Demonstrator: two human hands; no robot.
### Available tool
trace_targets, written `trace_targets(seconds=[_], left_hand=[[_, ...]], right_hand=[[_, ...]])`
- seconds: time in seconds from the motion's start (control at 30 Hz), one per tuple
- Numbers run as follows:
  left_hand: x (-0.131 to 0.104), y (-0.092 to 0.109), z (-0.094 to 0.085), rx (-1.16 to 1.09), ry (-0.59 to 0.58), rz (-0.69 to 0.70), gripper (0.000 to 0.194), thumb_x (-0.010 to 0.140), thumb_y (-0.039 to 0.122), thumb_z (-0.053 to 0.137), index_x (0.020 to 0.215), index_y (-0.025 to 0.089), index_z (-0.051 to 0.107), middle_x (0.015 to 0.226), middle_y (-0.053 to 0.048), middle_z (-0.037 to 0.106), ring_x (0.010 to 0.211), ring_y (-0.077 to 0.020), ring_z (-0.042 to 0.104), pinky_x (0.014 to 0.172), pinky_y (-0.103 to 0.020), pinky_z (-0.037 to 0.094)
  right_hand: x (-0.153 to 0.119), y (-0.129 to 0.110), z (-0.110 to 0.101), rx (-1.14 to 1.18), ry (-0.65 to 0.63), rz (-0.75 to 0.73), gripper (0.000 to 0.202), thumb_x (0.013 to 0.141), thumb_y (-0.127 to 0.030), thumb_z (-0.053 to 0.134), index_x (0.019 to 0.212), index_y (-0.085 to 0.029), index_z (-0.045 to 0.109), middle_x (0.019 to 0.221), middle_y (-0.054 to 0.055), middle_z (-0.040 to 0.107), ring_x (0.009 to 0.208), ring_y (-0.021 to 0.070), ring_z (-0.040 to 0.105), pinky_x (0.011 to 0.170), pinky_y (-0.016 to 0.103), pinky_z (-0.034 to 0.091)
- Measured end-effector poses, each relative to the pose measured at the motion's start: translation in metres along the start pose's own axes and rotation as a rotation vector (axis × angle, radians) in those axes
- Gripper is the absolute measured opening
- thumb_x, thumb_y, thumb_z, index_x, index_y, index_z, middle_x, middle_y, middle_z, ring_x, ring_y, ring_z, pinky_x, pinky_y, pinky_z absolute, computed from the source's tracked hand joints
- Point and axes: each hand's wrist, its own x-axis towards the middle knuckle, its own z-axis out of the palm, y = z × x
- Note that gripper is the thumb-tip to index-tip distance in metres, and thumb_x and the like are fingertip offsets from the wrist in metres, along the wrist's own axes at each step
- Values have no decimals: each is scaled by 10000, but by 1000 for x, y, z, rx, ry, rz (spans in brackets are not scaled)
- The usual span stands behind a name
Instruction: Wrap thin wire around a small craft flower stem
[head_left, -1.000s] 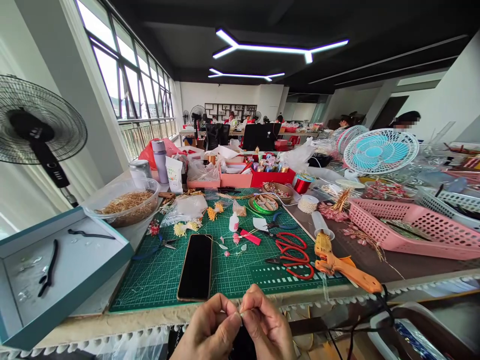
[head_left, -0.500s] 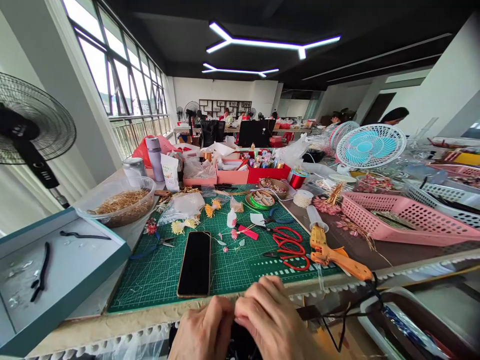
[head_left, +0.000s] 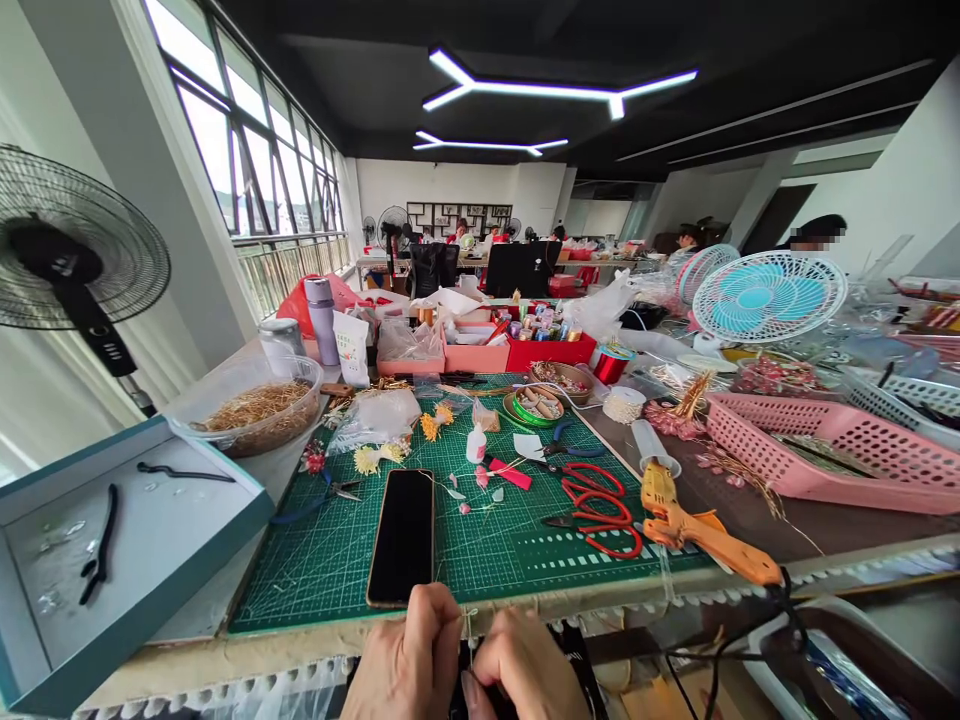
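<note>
Both hands sit at the bottom edge of the view, just below the front lip of the tabletop [head_left: 225, 655]. The left hand [head_left: 409, 660] and right hand [head_left: 517, 670] meet at about 6 o'clock from the phone [head_left: 403, 536]. Between them a thin pale thread [head_left: 466, 625] rises a little way above the knuckles. The left fingers [head_left: 442, 625] are curled together and pinch the thread at its 9 o'clock side; the right fingers [head_left: 480, 665] press in from 3 o'clock, closed against the same spot. What the thread is tied to is hidden under the hands; something dark shows below them.

On the green mat [head_left: 487, 550], the phone lies at 12 o'clock from the hands. Red scissors [head_left: 600, 505] lie at 2 o'clock, and the orange glue gun [head_left: 697, 525] is just beyond them, off the mat's right edge. A teal box [head_left: 150, 560] sits at 9 o'clock, well apart.

Compared with half a second ago, the right hand has dropped lower and shows less of its back, and the left hand has risen to the tabletop's edge. A second ago both hands were higher, with the fingertips pinched in plain view; now the pinch is tucked between the knuckles. The things on the mat have not moved.
</note>
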Motion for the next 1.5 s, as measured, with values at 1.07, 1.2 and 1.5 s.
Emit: trace_targets(seconds=[1.07, 1.2, 1.5], left_hand=[[4, -13, -19, -189, -115, -76, 159, 949, 225, 282, 821, 265, 367, 653, 60, 474, 460, -100, 439, 463, -206, 322], [-1, -16, -16, -170, -127, -55, 165, 939, 208, 255, 824, 263, 360, 628, 62, 453, 446, -110, 431, 455, -224, 307], [-5, -23, -16, -59, -19, -30, 164, 945, 213, 278, 821, 267, 369, 616, 53, 534, 405, -107, 489, 415, -205, 340]], right_hand=[[22, 8, 5, 22, -155, 62, 286, 987, -264, 375, 706, -218, 408, 580, -47, 486, 538, 112, 475, 522, 249, 330], [30, 1, 2, -115, -14, -304, 257, 974, -180, 359, 747, -202, 475, 548, -50, 501, 505, 115, 438, 575, 292, 307], [26, 0, 17, -60, 122, -131, 351, 983, -209, 302, 644, -217, 389, 499, -55, 433, 444, 107, 391, 503, 274, 286]])
